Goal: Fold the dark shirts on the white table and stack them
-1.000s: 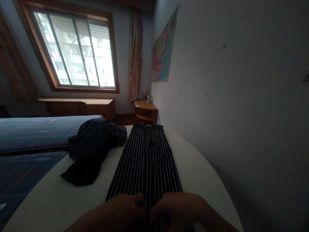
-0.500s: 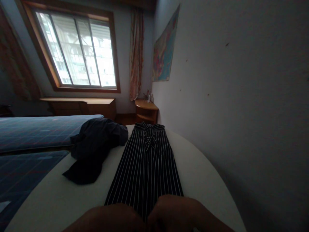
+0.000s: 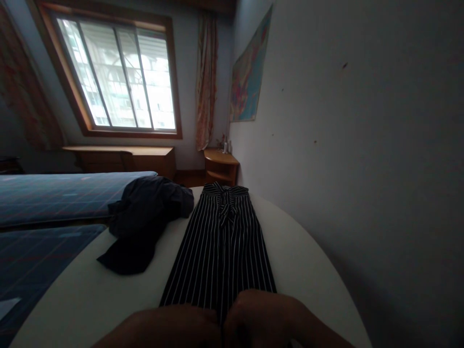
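Note:
Black trousers (image 3: pixel 224 241) with thin white stripes lie lengthwise on a round white table (image 3: pixel 304 251), the tied waist at the far end. At the bottom edge of the view, my left hand (image 3: pixel 174 324) is closed over the near part of the left leg. My right hand (image 3: pixel 261 314) is likewise closed on the right leg, knuckles up, close beside the left hand. The fingertips and the trouser hems are hidden under the hands and below the frame. A dark crumpled garment (image 3: pixel 145 217) rests on the table left of the trousers.
Blue checked mattresses (image 3: pixel 72 198) stand beyond the table on the left. A bare wall (image 3: pixel 362 169) runs along the right, with a map (image 3: pixel 250 72) on it. A wooden corner shelf (image 3: pixel 221 157) and a low desk (image 3: pixel 152 152) are under the window (image 3: pixel 119 72).
Both hands stay at the near end of the trousers, with only a slight shift. The trousers lie as before, and the view has moved very slightly.

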Tool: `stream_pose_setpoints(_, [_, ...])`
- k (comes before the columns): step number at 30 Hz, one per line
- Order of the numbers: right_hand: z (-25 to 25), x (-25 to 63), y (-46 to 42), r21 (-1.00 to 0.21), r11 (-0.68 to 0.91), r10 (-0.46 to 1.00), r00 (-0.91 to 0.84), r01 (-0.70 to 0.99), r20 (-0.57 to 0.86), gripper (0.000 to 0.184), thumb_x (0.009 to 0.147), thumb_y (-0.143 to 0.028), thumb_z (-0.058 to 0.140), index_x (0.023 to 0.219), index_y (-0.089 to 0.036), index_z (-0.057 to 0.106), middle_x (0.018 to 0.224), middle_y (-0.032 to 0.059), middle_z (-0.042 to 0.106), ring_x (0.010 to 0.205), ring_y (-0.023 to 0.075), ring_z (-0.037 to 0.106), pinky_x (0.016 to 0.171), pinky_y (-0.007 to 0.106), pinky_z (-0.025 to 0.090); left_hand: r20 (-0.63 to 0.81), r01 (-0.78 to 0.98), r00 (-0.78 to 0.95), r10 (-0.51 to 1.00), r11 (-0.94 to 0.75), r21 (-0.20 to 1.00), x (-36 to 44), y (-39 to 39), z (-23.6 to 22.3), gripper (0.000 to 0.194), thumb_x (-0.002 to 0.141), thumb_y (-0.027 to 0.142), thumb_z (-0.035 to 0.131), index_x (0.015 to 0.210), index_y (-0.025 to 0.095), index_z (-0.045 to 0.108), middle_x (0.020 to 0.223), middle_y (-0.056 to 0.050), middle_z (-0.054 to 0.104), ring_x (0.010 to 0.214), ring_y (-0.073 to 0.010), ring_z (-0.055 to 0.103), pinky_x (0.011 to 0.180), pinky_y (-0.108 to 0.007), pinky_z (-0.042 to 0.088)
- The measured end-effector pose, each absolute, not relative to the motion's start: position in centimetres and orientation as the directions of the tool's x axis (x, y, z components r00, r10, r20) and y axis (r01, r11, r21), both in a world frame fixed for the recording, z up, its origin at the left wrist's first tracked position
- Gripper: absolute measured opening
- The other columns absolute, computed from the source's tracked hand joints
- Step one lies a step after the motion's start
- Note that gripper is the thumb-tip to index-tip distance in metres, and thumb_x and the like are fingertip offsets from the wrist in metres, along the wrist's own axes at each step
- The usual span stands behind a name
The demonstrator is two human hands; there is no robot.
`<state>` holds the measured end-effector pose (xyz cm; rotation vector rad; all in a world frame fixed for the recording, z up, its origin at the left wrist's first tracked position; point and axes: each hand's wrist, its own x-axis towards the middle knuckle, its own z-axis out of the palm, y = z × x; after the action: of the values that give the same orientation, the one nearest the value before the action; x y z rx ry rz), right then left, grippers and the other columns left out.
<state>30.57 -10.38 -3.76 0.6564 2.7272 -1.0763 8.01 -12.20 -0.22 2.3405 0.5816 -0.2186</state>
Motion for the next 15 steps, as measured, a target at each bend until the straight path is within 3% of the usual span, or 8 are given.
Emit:
stream_pose_setpoints(4, [-3.2, 30.1, -10.8, -0.555, 0.753, 0.348, -0.93, 0.353, -0.118, 0.022, 0.081, -0.025, 0.069, 0.103, -0.021, 0.071, 0.083, -0.0042, 0.069, 0.071, 0.0089, 0.063, 0.063, 0.017, 0.044, -0.293, 0.66, 0.724, 0.625, -0.503, 0.558, 6.8, -11.1, 0.5, 0.016, 0.074, 0.015, 0.061, 0.088, 0.022, 0.065, 0.082, 0.002, 0.067, 0.069, -0.0128, 0.06, 0.056, -0.02, 0.038])
stream_pose_setpoints(8, [-4.7, 27.5, -11.8, -0.358, 0.889, 0.35, -0.928, 0.285, 0.131, 0.027, 0.092, -0.029, 0.061, 0.118, -0.024, 0.063, 0.11, 0.0007, 0.07, 0.096, 0.0139, 0.064, 0.081, 0.024, 0.047, -0.059, 0.66, 0.651, 0.756, -0.526, 0.536, 4.9, -7.7, -1.6, 0.019, 0.083, 0.018, 0.054, 0.099, 0.021, 0.063, 0.095, 0.0, 0.066, 0.086, -0.0153, 0.061, 0.076, -0.026, 0.047])
stream_pose_setpoints(11, [-8.3, 24.3, -12.6, -0.172, 0.952, 0.287, -0.931, 0.252, 0.227, 0.032, 0.1, -0.038, 0.049, 0.129, -0.027, 0.055, 0.116, -0.0014, 0.071, 0.099, 0.015, 0.063, 0.08, 0.028, 0.047, 0.11, 0.658, 0.622, 0.775, -0.593, 0.464, 3.9, -5.0, -4.1, 0.024, 0.085, 0.019, 0.055, 0.109, 0.023, 0.059, 0.118, -0.004, 0.061, 0.109, -0.019, 0.057, 0.098, -0.034, 0.043])
stream_pose_setpoints(15, [-12.6, 21.7, -12.8, -0.036, 0.974, 0.225, -0.937, 0.223, 0.267, 0.023, 0.098, -0.043, 0.051, 0.114, -0.031, 0.061, 0.099, -0.0052, 0.073, 0.09, 0.013, 0.063, 0.076, 0.028, 0.045, 0.189, 0.835, 0.403, 0.896, -0.444, 0.324, 3.0, -2.9, -6.4, 0.027, 0.09, 0.024, 0.051, 0.116, 0.019, 0.057, 0.123, -0.01, 0.058, 0.112, -0.0232, 0.058, 0.099, -0.037, 0.043])
